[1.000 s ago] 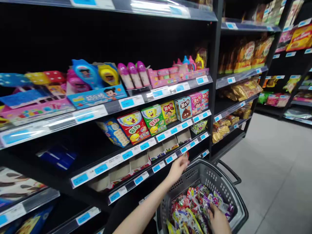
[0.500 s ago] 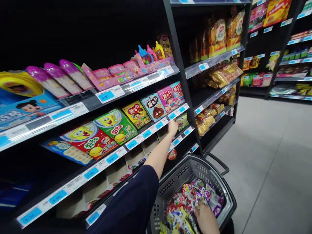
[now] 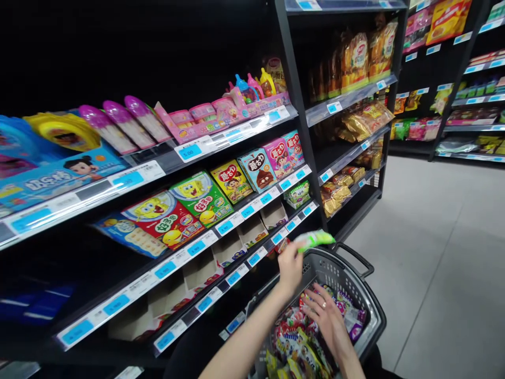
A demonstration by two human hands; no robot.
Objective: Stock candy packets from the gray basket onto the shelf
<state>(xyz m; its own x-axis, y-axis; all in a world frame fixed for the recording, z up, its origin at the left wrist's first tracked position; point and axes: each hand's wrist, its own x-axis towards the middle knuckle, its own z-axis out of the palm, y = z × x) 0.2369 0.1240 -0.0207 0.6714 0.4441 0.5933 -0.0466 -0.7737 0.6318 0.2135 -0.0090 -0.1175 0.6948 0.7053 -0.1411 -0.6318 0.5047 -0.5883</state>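
Observation:
My left hand [image 3: 291,267] grips a green and white snack packet [image 3: 319,239], blurred by motion, above the far end of the dark grey shopping basket [image 3: 377,302]. Inside the basket lies a heap of colourful snack packets [image 3: 294,341], mostly red, yellow and purple. Over this heap my right hand [image 3: 325,311] hovers with fingers stretched and spread, a ring on one finger. Similar green packets [image 3: 298,195] sit on the lower shelf by the upright post. Open cardboard display boxes [image 3: 231,246] stand along that shelf.
Boxed biscuits [image 3: 201,200] line the shelf above, with pink toy candy trays [image 3: 205,116] higher up. Bagged bread [image 3: 354,58] fills the neighbouring rack. Grey floor [image 3: 426,247] runs to the right, and the basket handle [image 3: 357,260] juts out over it.
My left hand has come back from the shelf to above the basket, now with a green packet in it. My right hand has lifted off the heap and spread its fingers.

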